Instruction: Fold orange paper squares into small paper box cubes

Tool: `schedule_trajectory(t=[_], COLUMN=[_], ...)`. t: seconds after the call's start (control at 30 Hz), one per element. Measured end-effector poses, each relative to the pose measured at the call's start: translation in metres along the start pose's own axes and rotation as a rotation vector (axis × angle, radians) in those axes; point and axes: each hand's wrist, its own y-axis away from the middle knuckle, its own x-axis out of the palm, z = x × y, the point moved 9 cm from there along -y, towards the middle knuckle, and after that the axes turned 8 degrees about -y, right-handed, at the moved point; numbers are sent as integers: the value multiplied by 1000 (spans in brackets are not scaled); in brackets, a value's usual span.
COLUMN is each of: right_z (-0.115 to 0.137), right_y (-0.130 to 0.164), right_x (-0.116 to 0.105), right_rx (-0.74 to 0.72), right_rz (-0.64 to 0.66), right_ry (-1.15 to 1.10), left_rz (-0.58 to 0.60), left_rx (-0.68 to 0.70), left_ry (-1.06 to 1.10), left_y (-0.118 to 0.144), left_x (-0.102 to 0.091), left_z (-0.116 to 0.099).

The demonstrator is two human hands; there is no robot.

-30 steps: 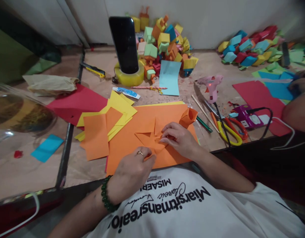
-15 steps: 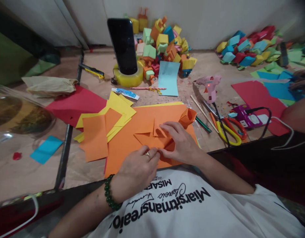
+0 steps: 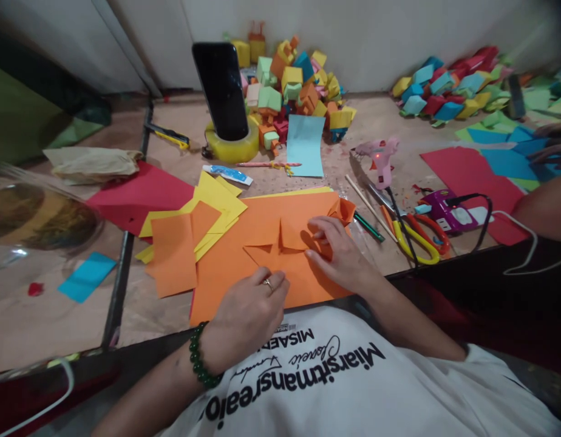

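A folded piece of orange paper (image 3: 266,257), with pointed flaps and a standing crease in the middle, lies on a larger orange sheet (image 3: 226,297). My left hand (image 3: 253,308), wearing a ring and a green bead bracelet, is closed with its curled fingertips at the paper's lower edge; the thumb is mostly hidden. At the right side of the fold my right hand (image 3: 339,255) is open, thumb and fingers apart beside the paper's flap. Beyond that hand stands a small folded orange paper box (image 3: 342,210) on the sheet's far right corner.
Yellow paper pieces (image 3: 217,209) and a smaller orange piece (image 3: 173,255) lie left. A pink glue gun (image 3: 381,159), scissors (image 3: 419,243) and a purple power adapter (image 3: 444,211) lie right. A phone (image 3: 221,91) stands in a tape roll (image 3: 232,147). Another person's hand (image 3: 556,145) is far right.
My right hand has drawn back slightly to the right, its fingers parting from the folded paper's lower right side. My left hand has stayed near the lower edge. The view has shifted slightly.
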Motion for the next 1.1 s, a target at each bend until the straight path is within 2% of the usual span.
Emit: schedule_trajectory(t=[0.2, 0.3, 0.37, 0.5, 0.6, 0.73, 0.83, 1.0, 1.1], right_z=[17, 30, 27, 16, 25, 38, 36, 38, 41], right_y=[4, 14, 19, 21, 21, 20, 23, 20, 15], right_x=[-3, 7, 12, -5, -14, -2, 9, 4, 11], right_rx=[-167, -312, -347, -339, -375, -396, -410, -347, -230], right_rz=[-44, 61, 139, 90, 50, 100, 152, 150, 166], right_ry=[76, 189, 265, 356, 307, 265, 311, 368, 300], left_rz=[103, 84, 69, 36, -1, 62, 105, 73, 63], left_rx=[-29, -32, -17, -4, -15, -41, -67, -94, -121], left_ry=[17, 22, 1, -57, -47, -11, -37, -98, -153], left_y=[-4, -6, -5, -1, -1, -3, -1, 4, 5], left_x=[11, 11, 10, 6, 2, 7, 9, 6, 7], left_z=[1, 0, -2, -4, -3, -2, -2, -6, -7])
